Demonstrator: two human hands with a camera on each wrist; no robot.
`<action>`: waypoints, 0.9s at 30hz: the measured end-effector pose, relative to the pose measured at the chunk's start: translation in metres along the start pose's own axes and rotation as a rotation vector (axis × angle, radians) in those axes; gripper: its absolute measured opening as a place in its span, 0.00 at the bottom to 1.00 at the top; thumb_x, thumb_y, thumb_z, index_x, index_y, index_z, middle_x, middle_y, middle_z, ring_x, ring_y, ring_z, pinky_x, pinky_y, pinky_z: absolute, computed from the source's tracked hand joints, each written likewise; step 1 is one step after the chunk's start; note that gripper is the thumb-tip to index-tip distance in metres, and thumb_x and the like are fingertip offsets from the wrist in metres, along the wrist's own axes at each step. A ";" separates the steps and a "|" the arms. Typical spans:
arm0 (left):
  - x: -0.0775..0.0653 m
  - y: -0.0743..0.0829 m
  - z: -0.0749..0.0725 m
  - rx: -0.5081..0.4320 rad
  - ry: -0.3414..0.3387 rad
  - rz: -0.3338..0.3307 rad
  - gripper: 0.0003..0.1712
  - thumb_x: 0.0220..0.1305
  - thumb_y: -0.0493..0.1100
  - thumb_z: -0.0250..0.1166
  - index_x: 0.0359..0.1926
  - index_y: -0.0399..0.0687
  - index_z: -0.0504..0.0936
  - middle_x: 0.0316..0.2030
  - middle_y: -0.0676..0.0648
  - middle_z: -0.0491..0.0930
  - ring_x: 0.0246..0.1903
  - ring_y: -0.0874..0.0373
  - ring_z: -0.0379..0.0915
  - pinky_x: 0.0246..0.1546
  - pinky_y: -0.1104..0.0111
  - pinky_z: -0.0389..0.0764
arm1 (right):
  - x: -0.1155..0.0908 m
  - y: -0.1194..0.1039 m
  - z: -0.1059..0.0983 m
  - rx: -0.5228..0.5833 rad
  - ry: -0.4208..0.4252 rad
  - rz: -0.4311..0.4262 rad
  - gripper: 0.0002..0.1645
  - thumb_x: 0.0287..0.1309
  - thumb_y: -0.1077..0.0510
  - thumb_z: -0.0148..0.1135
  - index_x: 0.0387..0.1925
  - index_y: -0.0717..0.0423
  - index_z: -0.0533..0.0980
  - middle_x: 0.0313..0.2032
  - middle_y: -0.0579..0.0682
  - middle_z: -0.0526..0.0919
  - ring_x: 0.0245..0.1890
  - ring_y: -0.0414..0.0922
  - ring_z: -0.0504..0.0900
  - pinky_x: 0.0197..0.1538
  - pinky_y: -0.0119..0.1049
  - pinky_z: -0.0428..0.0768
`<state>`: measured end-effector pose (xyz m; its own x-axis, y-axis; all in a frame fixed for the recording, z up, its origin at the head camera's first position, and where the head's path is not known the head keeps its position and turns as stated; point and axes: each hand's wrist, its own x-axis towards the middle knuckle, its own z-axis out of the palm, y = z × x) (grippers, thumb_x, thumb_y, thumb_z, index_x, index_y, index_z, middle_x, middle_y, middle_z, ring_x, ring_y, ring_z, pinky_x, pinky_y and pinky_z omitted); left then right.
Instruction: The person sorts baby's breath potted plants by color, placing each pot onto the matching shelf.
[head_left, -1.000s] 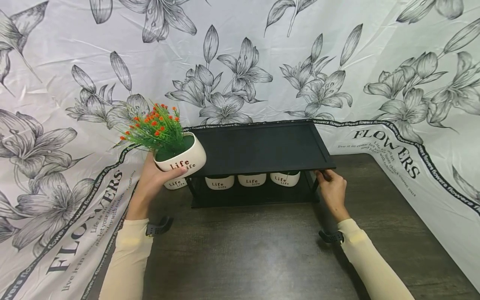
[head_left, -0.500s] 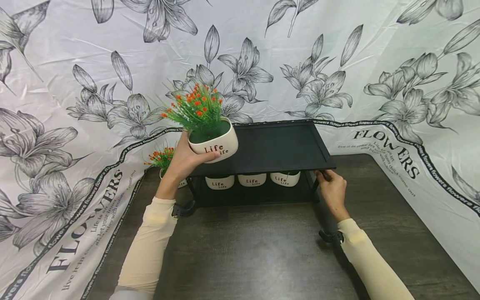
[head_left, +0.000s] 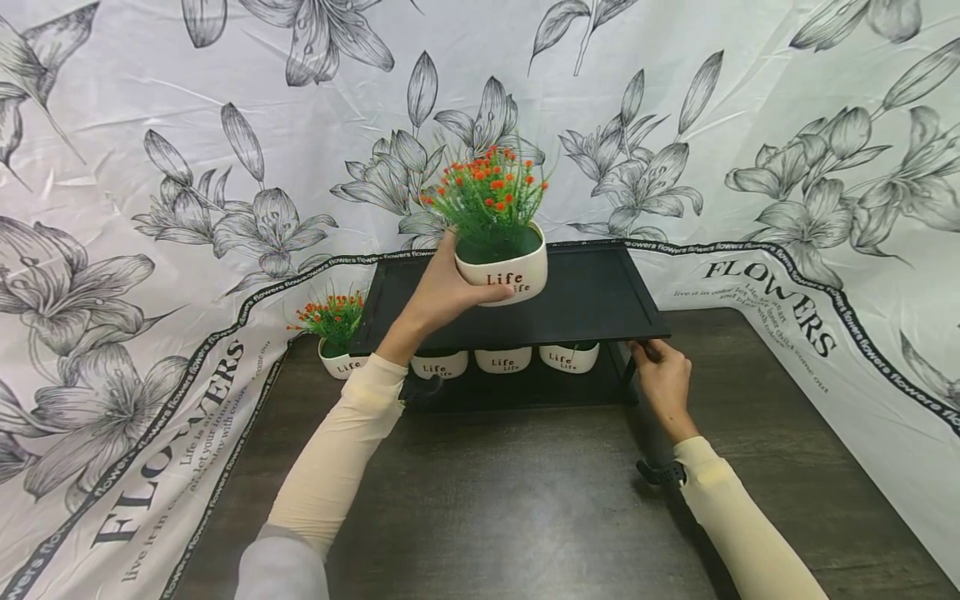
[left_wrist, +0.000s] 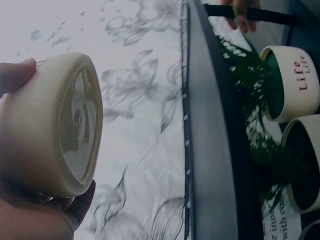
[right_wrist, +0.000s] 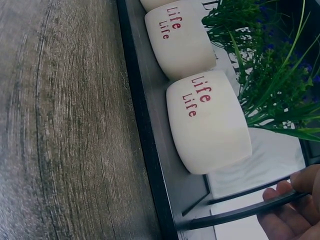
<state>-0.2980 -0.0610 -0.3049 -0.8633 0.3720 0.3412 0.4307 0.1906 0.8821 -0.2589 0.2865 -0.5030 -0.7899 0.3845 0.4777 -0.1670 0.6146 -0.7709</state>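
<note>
My left hand (head_left: 442,287) grips a white flowerpot (head_left: 517,271) lettered "Life", planted with green stems and small orange flowers. The pot is held above the upper shelf of a black two-tier rack (head_left: 585,292); in the left wrist view its underside (left_wrist: 80,125) is apart from the shelf. At the rack's right end, my right hand (head_left: 664,377) holds the side post; the right wrist view shows thumb and fingers curled round that thin black bar (right_wrist: 250,212). On the lower tier stand several similar pots (head_left: 502,360), their plants mostly hidden by the upper shelf.
A second orange-flowered pot (head_left: 341,360) stands on the dark wooden table (head_left: 510,500) just left of the rack. Behind and at both sides hangs a white floral cloth (head_left: 637,125).
My left hand has carried the orange-flowered pot rightward and slightly up, from the rack's left end to above the middle of its upper shelf. The right hand stays on the post.
</note>
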 end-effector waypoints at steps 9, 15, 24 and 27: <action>0.032 0.001 0.042 0.095 -0.064 -0.036 0.64 0.53 0.48 0.85 0.82 0.50 0.54 0.61 0.43 0.80 0.54 0.51 0.84 0.58 0.54 0.83 | 0.001 0.002 0.000 -0.015 0.010 -0.009 0.10 0.71 0.59 0.70 0.49 0.60 0.90 0.42 0.60 0.93 0.45 0.59 0.93 0.37 0.08 0.65; 0.052 0.002 0.062 0.147 -0.074 0.033 0.61 0.50 0.51 0.86 0.79 0.49 0.61 0.63 0.44 0.76 0.54 0.54 0.80 0.58 0.57 0.82 | 0.002 0.003 0.001 -0.017 0.010 -0.018 0.10 0.71 0.60 0.70 0.48 0.61 0.90 0.42 0.60 0.93 0.44 0.59 0.93 0.36 0.08 0.65; 0.080 0.002 0.084 0.254 -0.086 -0.015 0.66 0.48 0.57 0.85 0.82 0.49 0.59 0.71 0.43 0.67 0.59 0.53 0.73 0.61 0.57 0.79 | 0.002 0.002 0.001 -0.026 0.017 -0.006 0.09 0.70 0.61 0.71 0.47 0.61 0.90 0.41 0.61 0.93 0.43 0.59 0.93 0.35 0.08 0.65; 0.086 0.000 0.091 0.269 -0.094 -0.029 0.65 0.49 0.57 0.85 0.82 0.49 0.59 0.73 0.43 0.65 0.62 0.52 0.70 0.63 0.57 0.78 | 0.002 0.001 0.002 -0.029 0.018 -0.010 0.09 0.69 0.62 0.71 0.47 0.61 0.90 0.41 0.61 0.93 0.43 0.60 0.93 0.36 0.07 0.64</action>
<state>-0.3481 0.0542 -0.3047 -0.8533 0.4431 0.2747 0.4717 0.4318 0.7688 -0.2616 0.2869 -0.5036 -0.7778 0.3904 0.4926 -0.1574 0.6377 -0.7540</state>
